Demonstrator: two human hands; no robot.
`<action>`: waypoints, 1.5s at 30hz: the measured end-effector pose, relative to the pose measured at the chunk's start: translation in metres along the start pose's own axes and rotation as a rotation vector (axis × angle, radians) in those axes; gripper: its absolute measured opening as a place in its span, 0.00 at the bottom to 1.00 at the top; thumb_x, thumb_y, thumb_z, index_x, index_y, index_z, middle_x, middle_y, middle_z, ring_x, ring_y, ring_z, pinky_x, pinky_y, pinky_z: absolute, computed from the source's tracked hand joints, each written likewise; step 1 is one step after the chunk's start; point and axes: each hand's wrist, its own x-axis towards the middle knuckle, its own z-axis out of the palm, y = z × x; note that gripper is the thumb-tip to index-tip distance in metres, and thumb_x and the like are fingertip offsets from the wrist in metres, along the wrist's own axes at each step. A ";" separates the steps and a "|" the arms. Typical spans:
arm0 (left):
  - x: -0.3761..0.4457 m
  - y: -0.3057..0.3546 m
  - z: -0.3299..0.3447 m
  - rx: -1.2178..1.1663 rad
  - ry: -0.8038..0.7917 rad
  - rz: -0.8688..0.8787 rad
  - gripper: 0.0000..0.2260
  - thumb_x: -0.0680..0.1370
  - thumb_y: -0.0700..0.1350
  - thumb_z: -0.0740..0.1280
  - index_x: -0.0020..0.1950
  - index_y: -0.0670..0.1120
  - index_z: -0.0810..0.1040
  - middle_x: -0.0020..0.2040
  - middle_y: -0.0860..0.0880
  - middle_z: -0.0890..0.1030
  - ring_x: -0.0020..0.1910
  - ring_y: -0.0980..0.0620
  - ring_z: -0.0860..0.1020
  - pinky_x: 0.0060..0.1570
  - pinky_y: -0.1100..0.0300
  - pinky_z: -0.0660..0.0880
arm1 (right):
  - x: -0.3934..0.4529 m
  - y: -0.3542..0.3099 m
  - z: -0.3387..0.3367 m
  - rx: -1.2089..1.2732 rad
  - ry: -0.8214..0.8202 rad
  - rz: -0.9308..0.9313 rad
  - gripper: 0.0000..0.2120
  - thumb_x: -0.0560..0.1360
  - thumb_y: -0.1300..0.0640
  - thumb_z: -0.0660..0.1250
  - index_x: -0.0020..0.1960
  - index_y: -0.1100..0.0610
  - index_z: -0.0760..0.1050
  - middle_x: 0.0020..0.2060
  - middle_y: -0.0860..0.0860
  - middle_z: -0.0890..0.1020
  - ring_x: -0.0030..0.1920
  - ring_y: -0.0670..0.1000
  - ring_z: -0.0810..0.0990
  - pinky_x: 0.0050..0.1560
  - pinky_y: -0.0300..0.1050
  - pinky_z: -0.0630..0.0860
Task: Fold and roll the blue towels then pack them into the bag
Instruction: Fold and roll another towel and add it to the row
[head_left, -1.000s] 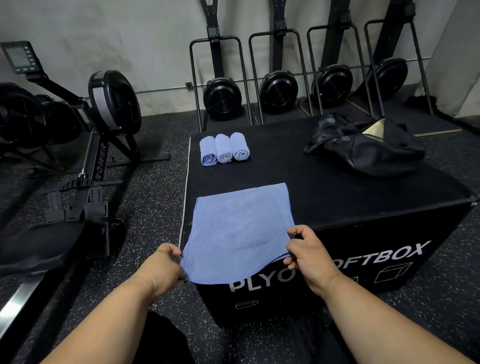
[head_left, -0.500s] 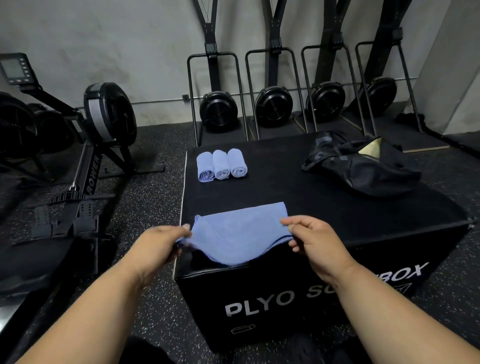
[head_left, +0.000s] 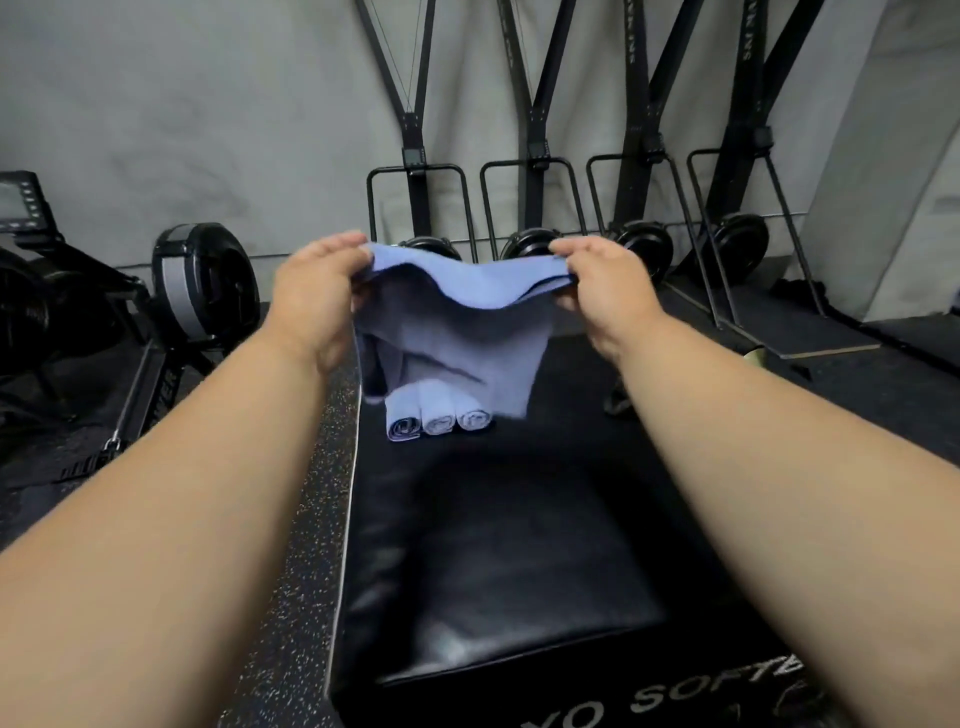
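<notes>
Left hand (head_left: 311, 296), right hand (head_left: 602, 291) pinch blue towel (head_left: 457, 332) corners above box (head_left: 509, 545)

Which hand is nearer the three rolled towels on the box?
Left. The left hand is above and slightly left of the rolled towels; the right hand is farther to their right.

A black padded vinyl plyo box (head_left: 519, 561) stood on speckled black rubber floor (head_left: 301, 519), white lettering showed on its front face, three rolled light-blue towels (head_left: 439, 415) lay side by side, touching, on its top towards the far left.
</notes>
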 end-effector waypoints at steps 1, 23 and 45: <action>-0.001 0.004 -0.001 -0.031 -0.001 0.016 0.09 0.81 0.34 0.67 0.52 0.47 0.81 0.46 0.48 0.83 0.42 0.55 0.81 0.43 0.63 0.78 | 0.001 -0.004 -0.002 0.012 0.012 -0.020 0.16 0.80 0.68 0.57 0.49 0.54 0.82 0.44 0.52 0.84 0.42 0.48 0.83 0.40 0.42 0.78; -0.226 -0.216 -0.134 0.386 0.060 -0.625 0.07 0.79 0.31 0.68 0.55 0.40 0.80 0.32 0.45 0.80 0.29 0.50 0.75 0.32 0.61 0.76 | -0.228 0.198 -0.099 -0.363 -0.099 0.535 0.14 0.81 0.63 0.60 0.53 0.53 0.84 0.53 0.45 0.84 0.42 0.49 0.83 0.41 0.39 0.81; -0.258 -0.222 -0.144 0.401 0.140 -0.620 0.06 0.82 0.36 0.69 0.46 0.38 0.81 0.31 0.46 0.81 0.33 0.48 0.76 0.44 0.54 0.78 | -0.272 0.218 -0.119 -0.171 0.061 0.666 0.12 0.80 0.56 0.64 0.53 0.63 0.81 0.47 0.59 0.86 0.46 0.56 0.87 0.45 0.46 0.83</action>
